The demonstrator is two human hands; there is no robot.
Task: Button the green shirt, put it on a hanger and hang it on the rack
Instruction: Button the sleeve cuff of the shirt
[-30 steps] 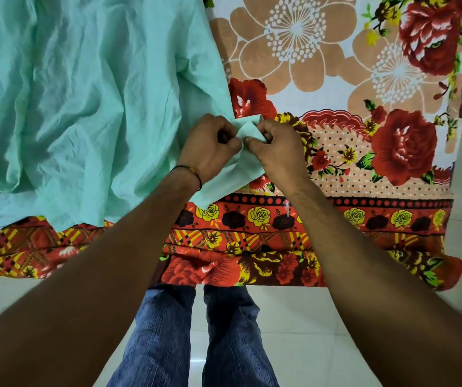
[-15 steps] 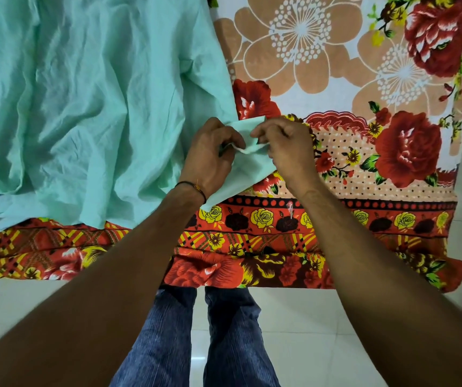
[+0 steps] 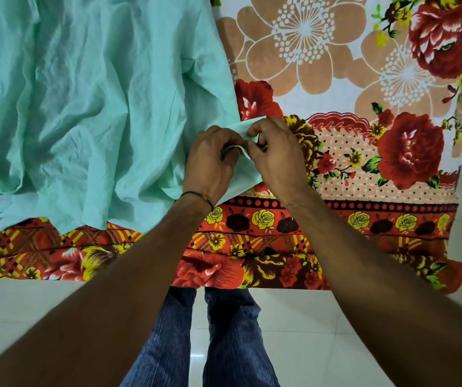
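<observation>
A floral sheet (image 3: 392, 163) printed with red roses, tan blossoms and a yellow-and-red border covers a raised flat surface and hangs over its near edge. Below that edge lies a pale, glossy tiled floor (image 3: 322, 331), where the person's legs in blue jeans (image 3: 224, 344) stand.

Compared with half a second ago, the two hands have drawn closer together above the sheet's border, so less green cloth shows between them. The rest of the shirt lies as it did.

The green shirt (image 3: 84, 107) is pale mint, thin and heavily creased. It is spread over the left half of the sheet, and its lower edge reaches the patterned border. A narrow end of the shirt (image 3: 245, 177) runs right toward the middle of the sheet, where both hands meet.

The left hand (image 3: 210, 163), with a dark thread band (image 3: 196, 194) at its wrist, has its fingers curled and pinches this end of cloth. The right hand (image 3: 277, 157) is just beside it, touching it, and its curled fingers and thumb pinch the same fold from the other side. What lies under the fingertips is hidden. To the right of the hands only the sheet's roses show.
</observation>
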